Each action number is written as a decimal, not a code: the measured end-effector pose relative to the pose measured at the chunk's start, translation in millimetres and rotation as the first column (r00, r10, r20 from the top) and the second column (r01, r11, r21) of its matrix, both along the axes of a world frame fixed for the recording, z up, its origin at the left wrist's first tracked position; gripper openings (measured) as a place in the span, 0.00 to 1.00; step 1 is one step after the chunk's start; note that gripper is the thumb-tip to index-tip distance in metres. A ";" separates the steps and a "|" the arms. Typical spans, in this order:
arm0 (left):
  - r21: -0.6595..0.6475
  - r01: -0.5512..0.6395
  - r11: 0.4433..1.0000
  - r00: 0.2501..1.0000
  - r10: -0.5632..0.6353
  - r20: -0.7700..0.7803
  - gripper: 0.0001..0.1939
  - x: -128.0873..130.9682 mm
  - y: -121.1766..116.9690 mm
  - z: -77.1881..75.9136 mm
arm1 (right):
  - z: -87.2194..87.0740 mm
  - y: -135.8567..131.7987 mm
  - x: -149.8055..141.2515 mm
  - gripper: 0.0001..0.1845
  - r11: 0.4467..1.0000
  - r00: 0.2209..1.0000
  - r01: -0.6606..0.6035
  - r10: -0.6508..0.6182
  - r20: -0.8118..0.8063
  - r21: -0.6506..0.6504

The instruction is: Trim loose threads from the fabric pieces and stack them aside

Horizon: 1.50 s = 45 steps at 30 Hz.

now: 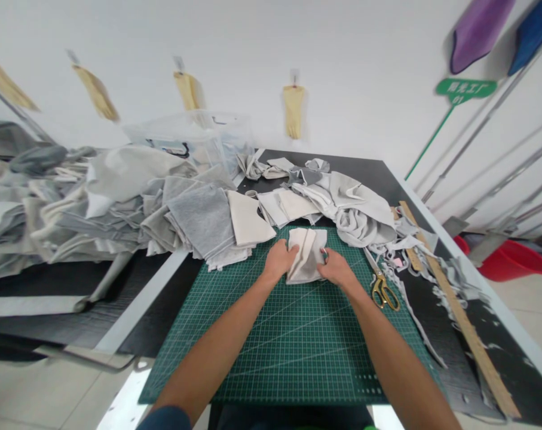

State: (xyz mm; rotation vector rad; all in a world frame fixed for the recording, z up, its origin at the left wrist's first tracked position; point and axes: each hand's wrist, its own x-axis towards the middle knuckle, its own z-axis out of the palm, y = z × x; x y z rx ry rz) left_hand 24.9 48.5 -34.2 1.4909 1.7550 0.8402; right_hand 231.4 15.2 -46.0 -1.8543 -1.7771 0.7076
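My left hand (279, 259) is closed on the left edge of a small stack of folded fabric pieces (305, 263), cream on top and light grey on the right. My right hand (336, 267) grips the stack's right edge, its thumb and fingers drawn together. Something small and dark shows at those fingers, too small to name. Beneath the fabric lies a green cutting mat (293, 346) with a printed grid. Gold-handled scissors (384, 291) rest on the mat to the right of my right hand, their blades pointing away from me.
Piled grey and cream fabric (203, 218) covers the left side; more cloth (358, 206) lies behind the mat. A wooden ruler (465, 334) and fabric scraps line the right edge. A clear plastic bin (199, 140) stands at the back, and a red bucket (515, 261) on the floor.
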 end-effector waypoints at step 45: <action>0.019 0.239 0.971 0.664 -0.177 0.727 0.14 9.8 -41.2 7.8 | 14.1 -37.4 -44.3 0.19 0.996 0.675 0.076 -0.013 -0.737 0.052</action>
